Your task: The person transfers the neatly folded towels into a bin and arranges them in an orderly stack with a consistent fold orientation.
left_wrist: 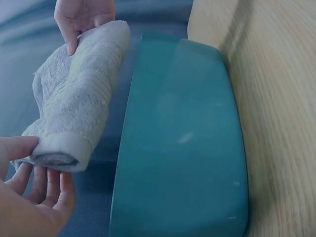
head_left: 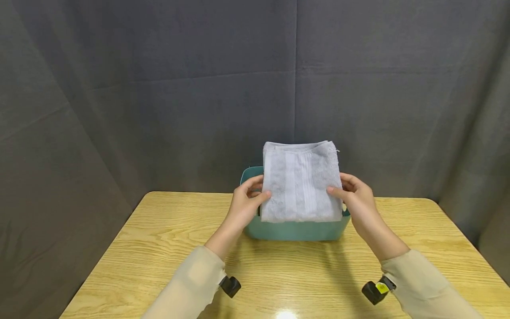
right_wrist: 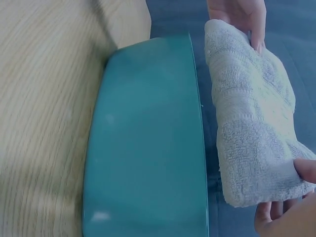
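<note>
- Head view: a folded grey towel (head_left: 300,181) stands upright over a teal bin (head_left: 295,230) that sits at the far middle of the wooden surface (head_left: 159,248), at 12 o'clock from the person.
- The left hand (head_left: 245,206) pinches the towel's edge at 9 o'clock, thumb in front and fingers behind; the right hand (head_left: 356,199) pinches the edge at 3 o'clock the same way. Holding both sides likely keeps the fold flat and square to the bin's mouth.
- The towel's lower edge sits at or just inside the rim; how deep it reaches cannot be told here.
- A dark curtain (head_left: 159,88) hangs behind the surface.
- Left wrist view: the left hand (left_wrist: 29,197) at 7 o'clock has its thumb on top of the towel's (left_wrist: 74,108) rolled fold and its fingers beneath, a narrow grip round the cloth. The right hand (left_wrist: 81,19) holds the far end at 11 o'clock. The bin's wall (left_wrist: 182,143) lies just beside the towel.
- Right wrist view: the right hand (right_wrist: 291,207) at 5 o'clock pinches the near end of the towel (right_wrist: 252,118); the left hand (right_wrist: 242,17) holds the far end at 1 o'clock. The towel hangs level along the bin (right_wrist: 148,143), seemingly lined up with its long side.
</note>
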`<state>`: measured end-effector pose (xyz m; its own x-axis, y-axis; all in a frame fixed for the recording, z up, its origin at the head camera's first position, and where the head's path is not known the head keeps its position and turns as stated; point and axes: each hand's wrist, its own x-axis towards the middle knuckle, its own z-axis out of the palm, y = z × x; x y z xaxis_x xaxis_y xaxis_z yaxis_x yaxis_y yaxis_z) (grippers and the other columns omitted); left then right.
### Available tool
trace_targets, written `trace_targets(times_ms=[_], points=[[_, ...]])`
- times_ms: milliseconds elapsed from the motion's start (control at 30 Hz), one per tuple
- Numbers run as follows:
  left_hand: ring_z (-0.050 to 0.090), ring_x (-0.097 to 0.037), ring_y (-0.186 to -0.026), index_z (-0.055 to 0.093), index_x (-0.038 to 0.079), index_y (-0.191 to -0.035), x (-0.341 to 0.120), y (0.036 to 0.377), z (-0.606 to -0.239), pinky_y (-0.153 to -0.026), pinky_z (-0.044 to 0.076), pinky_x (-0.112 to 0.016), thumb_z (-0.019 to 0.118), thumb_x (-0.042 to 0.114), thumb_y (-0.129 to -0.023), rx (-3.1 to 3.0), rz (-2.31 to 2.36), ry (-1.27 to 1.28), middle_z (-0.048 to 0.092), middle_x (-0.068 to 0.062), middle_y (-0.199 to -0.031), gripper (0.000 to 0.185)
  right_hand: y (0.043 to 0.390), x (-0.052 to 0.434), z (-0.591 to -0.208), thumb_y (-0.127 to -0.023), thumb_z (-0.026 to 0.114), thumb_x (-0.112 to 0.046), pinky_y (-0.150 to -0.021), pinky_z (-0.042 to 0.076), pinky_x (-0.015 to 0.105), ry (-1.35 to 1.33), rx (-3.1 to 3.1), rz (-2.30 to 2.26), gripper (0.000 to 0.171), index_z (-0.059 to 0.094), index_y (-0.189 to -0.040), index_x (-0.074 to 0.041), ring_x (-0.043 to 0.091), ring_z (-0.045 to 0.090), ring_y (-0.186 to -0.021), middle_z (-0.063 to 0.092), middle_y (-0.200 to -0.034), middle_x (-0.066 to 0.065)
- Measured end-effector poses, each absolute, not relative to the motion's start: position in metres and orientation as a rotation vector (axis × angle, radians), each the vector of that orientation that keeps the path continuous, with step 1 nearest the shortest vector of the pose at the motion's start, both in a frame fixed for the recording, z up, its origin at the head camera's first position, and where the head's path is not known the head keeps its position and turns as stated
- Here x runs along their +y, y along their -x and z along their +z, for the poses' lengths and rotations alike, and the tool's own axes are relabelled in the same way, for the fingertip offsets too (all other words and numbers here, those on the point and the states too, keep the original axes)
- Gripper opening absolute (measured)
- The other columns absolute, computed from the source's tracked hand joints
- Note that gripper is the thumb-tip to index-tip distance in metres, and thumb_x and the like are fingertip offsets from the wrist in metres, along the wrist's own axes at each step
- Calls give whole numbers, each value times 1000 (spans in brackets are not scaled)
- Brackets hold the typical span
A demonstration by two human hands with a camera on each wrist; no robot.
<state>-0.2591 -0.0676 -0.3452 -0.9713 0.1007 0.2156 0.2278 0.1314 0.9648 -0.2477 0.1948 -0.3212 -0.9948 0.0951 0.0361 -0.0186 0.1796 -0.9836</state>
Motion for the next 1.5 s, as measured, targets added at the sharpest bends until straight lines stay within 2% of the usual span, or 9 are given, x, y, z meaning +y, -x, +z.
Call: trace_targets(times_ms=[233, 400, 733, 933, 1067, 1233, 1500], points=[[55, -31, -115, 56, 7, -139, -63, 266, -341, -96, 48, -41, 67, 9, -95, -2283, -1960, 293, 59, -13, -127, 45, 258, 191, -321, -97, 62, -11, -107, 37, 39, 116, -2329, 1968, 62, 33, -151, 0, 22, 47, -123, 43, -146, 17], [55, -30, -115, 56, 10, -140, -61, 274, -345, -95, 49, -40, 68, 10, -95, -2291, -1940, 270, 59, -11, -127, 46, 264, 189, -321, -96, 62, -8, -110, 35, 41, 138, -2322, 1957, 62, 33, -151, 0, 29, 43, -130, 41, -149, 18], [58, -32, -113, 55, 7, -140, -63, 281, -352, -93, 51, -40, 67, 5, -95, -2318, -1903, 235, 59, -15, -127, 46, 274, 181, -328, -95, 63, -6, -108, 36, 41, 186, -2338, 1941, 58, 39, -147, 2, 30, 45, -126, 45, -144, 21], [59, -32, -113, 54, 1, -138, -64, 286, -355, -94, 51, -40, 66, 1, -94, -2334, -1875, 221, 61, -18, -127, 46, 282, 176, -334, -94, 62, -4, -107, 37, 40, 210, -2372, 1936, 58, 39, -147, 4, 30, 46, -127, 46, -144, 22], [59, -33, -113, 53, -2, -137, -65, 288, -357, -93, 51, -40, 65, -2, -93, -2356, -1873, 211, 61, -20, -127, 45, 284, 176, -338, -94, 62, -5, -104, 39, 39, 212, -2412, 1906, 55, 41, -144, 4, 28, 48, -123, 50, -139, 21], [59, -32, -111, 51, -3, -137, -66, 291, -359, -92, 52, -39, 65, -3, -92, -2408, -1836, 209, 60, -21, -125, 47, 285, 177, -342, -92, 64, -5, -99, 41, 39, 165, -2473, 1823, 53, 45, -140, 6, 30, 51, -117, 54, -131, 22], [60, -33, -110, 50, -2, -138, -69, 292, -361, -92, 51, -41, 65, -1, -93, -2509, -1730, 218, 60, -21, -124, 48, 287, 180, -346, -91, 67, -5, -97, 44, 42, 81, -2559, 1687, 53, 46, -137, 8, 35, 53, -116, 56, -130, 27]])
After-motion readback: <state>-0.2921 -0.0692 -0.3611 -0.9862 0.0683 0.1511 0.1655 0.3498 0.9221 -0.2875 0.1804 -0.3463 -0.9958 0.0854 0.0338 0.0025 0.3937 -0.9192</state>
